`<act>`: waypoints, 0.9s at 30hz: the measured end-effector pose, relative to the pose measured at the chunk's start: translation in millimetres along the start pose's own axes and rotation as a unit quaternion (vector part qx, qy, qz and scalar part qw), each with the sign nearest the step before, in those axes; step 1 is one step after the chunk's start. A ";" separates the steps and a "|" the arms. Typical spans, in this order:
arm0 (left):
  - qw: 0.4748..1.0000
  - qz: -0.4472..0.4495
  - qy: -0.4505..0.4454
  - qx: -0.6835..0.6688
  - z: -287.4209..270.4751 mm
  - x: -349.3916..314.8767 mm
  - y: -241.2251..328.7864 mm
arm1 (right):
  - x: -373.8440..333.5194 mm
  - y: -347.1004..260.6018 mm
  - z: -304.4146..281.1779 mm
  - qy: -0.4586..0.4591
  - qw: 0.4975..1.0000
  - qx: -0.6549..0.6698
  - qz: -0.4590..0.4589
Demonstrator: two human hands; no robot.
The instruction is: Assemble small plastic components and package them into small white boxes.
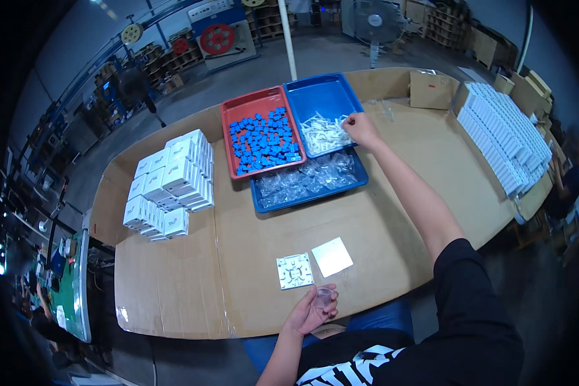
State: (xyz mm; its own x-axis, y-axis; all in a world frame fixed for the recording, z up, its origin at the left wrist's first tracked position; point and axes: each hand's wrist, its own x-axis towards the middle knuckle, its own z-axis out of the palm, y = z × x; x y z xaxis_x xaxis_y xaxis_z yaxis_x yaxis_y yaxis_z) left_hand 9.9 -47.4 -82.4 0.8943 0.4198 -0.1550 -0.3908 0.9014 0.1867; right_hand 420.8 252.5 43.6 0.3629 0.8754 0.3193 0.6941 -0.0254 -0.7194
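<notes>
Near the table's front edge, my left hand (307, 312) has its fingers curled round a small clear plastic bag (323, 297). Just beyond it lie a white square plate with a moulded pattern (294, 272) and a plain white square cover (332, 257), side by side. My right arm stretches far forward. At the right side of a blue tray (320, 93), my right hand (363, 130) has its fingertips pinched together by a heap of small white parts (323, 134). What the pinch holds is too small to tell.
A red tray (256, 101) of small blue parts (262, 141) stands left of the blue tray. In front, partly under both, sits another blue tray (283, 207) with clear bags (309, 179). White boxes (174, 174) are stacked left, white pieces (505, 135) right. Cardboard walls (392, 82) edge the table.
</notes>
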 end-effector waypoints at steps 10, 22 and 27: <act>1.000 -0.027 0.001 -0.006 2.2 0.2 1.0 | 81.2 -30.5 35.1 -0.091 0.940 -0.318 0.083; 0.999 -0.042 0.001 -0.007 15.5 0.5 8.2 | 80.5 -57.0 52.2 -0.095 0.928 -0.311 0.185; 0.998 -0.050 0.028 -0.005 16.3 0.1 6.9 | 83.0 -28.2 54.7 -0.051 0.946 -0.286 0.145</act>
State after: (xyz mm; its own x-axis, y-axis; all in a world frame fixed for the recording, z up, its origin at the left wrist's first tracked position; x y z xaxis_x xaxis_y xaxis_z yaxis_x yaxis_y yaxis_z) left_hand 10.8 -42.9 -65.3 0.9153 0.3332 -0.2262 -0.3033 0.9398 0.1572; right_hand 397.3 352.3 56.6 0.5490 0.8322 0.0779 0.8073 -0.5039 -0.3070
